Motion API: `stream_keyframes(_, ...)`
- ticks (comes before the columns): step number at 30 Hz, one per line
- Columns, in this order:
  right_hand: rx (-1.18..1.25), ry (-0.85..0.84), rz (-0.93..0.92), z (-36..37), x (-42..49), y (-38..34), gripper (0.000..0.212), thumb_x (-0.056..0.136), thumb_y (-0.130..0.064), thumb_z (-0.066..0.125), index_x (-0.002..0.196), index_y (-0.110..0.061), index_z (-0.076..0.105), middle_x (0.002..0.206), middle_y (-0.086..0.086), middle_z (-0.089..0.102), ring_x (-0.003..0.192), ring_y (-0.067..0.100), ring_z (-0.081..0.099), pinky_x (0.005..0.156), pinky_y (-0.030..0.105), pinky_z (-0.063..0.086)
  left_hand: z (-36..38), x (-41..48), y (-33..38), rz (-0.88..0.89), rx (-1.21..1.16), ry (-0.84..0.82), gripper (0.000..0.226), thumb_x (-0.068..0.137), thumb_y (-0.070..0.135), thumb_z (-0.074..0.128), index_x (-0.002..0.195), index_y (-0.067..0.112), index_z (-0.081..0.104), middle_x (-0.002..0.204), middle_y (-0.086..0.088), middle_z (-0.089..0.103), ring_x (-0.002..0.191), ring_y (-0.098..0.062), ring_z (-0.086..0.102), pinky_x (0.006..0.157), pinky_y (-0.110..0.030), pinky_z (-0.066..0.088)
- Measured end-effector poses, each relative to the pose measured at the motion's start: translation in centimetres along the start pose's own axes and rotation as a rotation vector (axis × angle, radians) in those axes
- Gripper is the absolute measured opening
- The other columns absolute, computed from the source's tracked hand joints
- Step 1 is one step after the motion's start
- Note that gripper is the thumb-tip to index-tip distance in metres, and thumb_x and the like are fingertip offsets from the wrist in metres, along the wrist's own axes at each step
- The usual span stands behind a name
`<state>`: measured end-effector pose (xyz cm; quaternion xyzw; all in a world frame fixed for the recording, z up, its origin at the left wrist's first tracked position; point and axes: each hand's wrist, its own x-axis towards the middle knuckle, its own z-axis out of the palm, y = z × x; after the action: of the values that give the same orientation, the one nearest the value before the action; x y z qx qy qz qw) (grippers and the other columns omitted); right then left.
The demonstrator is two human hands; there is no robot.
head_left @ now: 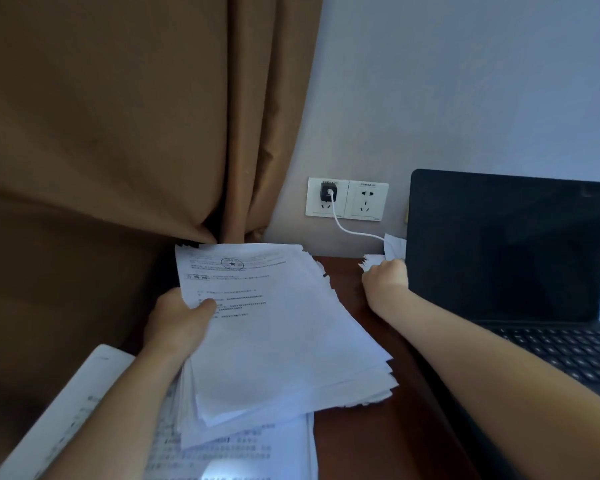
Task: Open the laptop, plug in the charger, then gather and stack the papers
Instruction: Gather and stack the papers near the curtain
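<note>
Head view: left hand [181, 320] grips a fanned stack [274, 334], right hand [385, 275] clutches sheets [394, 249] by the cable [347, 230]. A yank could snag that cable, or the stack might spill.

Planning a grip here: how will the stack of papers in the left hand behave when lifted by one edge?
Probably floppy: the stack of papers is loose thin sheets. Likely to fan or slip, since its edges sit offset. Seemingly light: the left hand alone grips it.
</note>
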<state>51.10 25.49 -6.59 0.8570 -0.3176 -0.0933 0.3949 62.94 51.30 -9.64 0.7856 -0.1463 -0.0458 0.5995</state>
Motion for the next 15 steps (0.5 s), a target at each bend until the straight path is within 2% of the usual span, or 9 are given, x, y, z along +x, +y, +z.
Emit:
stream_keyframes(3,0.211,0.076,0.067,-0.6,0.2,0.2,0.032,0.092,-0.001,0.046,0.117,-0.016,0.059,0.114,0.000,0.063,0.107,0.020,0.059,0.070,0.026,0.036,0.0,-0.1,0.0,-0.001,-0.010,0.000,0.017,0.085,0.007,0.061,0.085,0.024,0.064,0.093,-0.002,0.067,0.091,-0.027,0.064,0.088,-0.040,0.052)
stream_keyframes(6,0.445,0.228,0.154,-1.4,0.2,0.4,0.050,0.090,0.003,0.045,0.138,-0.013,0.042,0.109,0.004,0.063,0.102,0.025,0.061,0.063,0.028,0.040,-0.1,-0.1,0.1,-0.005,-0.011,-0.008,0.021,0.085,0.006,0.060,0.082,0.027,0.064,0.089,0.001,0.067,0.089,-0.026,0.064,0.087,-0.038,0.051)
stream_keyframes(8,0.522,0.289,0.104,-2.8,-0.5,0.2,0.049,0.089,0.003,0.044,0.135,-0.012,0.044,0.106,0.005,0.064,0.099,0.026,0.062,0.058,0.027,0.035,-0.1,-0.2,0.2,-0.011,-0.010,-0.015,0.021,0.085,0.006,0.060,0.082,0.027,0.064,0.089,0.001,0.067,0.089,-0.026,0.064,0.086,-0.038,0.052)
stream_keyframes(10,0.601,0.371,0.006,-4.5,-1.6,-0.7,0.032,0.087,0.000,0.050,0.114,-0.014,0.059,0.103,0.004,0.066,0.095,0.026,0.063,0.060,0.026,0.032,0.0,-0.3,0.5,-0.017,-0.017,-0.015,0.020,0.086,0.005,0.060,0.084,0.025,0.064,0.090,0.000,0.066,0.088,-0.026,0.064,0.086,-0.037,0.051)
stream_keyframes(11,0.609,0.472,-0.048,-5.4,-2.5,-1.5,0.024,0.081,-0.004,0.061,0.101,-0.016,0.065,0.094,0.003,0.068,0.086,0.026,0.066,0.056,0.024,0.030,0.0,-0.4,0.6,-0.018,-0.024,-0.012,0.018,0.086,0.005,0.060,0.085,0.022,0.064,0.091,-0.001,0.066,0.088,-0.026,0.064,0.086,-0.036,0.051)
stream_keyframes(12,0.570,0.525,-0.086,-5.9,-3.5,-2.2,0.022,0.065,-0.011,0.077,0.083,-0.020,0.068,0.076,-0.001,0.067,0.068,0.023,0.067,0.048,0.018,0.022,0.0,-0.4,0.8,-0.020,-0.037,-0.008,0.016,0.086,0.003,0.060,0.088,0.019,0.065,0.092,-0.003,0.066,0.088,-0.026,0.063,0.084,-0.035,0.050)
stream_keyframes(13,0.580,0.542,-0.121,-6.6,-4.7,-2.6,0.032,0.040,-0.016,0.088,0.060,-0.022,0.065,0.055,-0.004,0.059,0.045,0.020,0.060,0.048,0.012,0.008,0.0,-0.5,1.1,-0.021,-0.054,-0.003,0.015,0.087,0.002,0.059,0.092,0.014,0.066,0.092,-0.004,0.065,0.087,-0.025,0.062,0.082,-0.032,0.048)
stream_keyframes(14,0.602,0.597,-0.154,-6.3,-5.4,-3.2,0.041,0.020,-0.018,0.090,0.045,-0.023,0.057,0.041,-0.005,0.048,0.030,0.018,0.049,0.056,0.010,-0.001,0.0,-0.8,1.3,-0.025,-0.072,0.001,0.015,0.087,0.000,0.059,0.095,0.011,0.066,0.092,-0.006,0.064,0.086,-0.025,0.061,0.080,-0.030,0.046)
stream_keyframes(15,0.622,0.587,-0.172,-5.8,-6.0,-3.6,0.045,0.014,-0.020,0.089,0.039,-0.023,0.052,0.037,-0.005,0.042,0.025,0.018,0.042,0.060,0.010,-0.003,0.0,-1.0,1.5,-0.030,-0.086,0.004,0.015,0.087,0.000,0.058,0.098,0.008,0.066,0.092,-0.006,0.064,0.086,-0.025,0.060,0.079,-0.030,0.045)
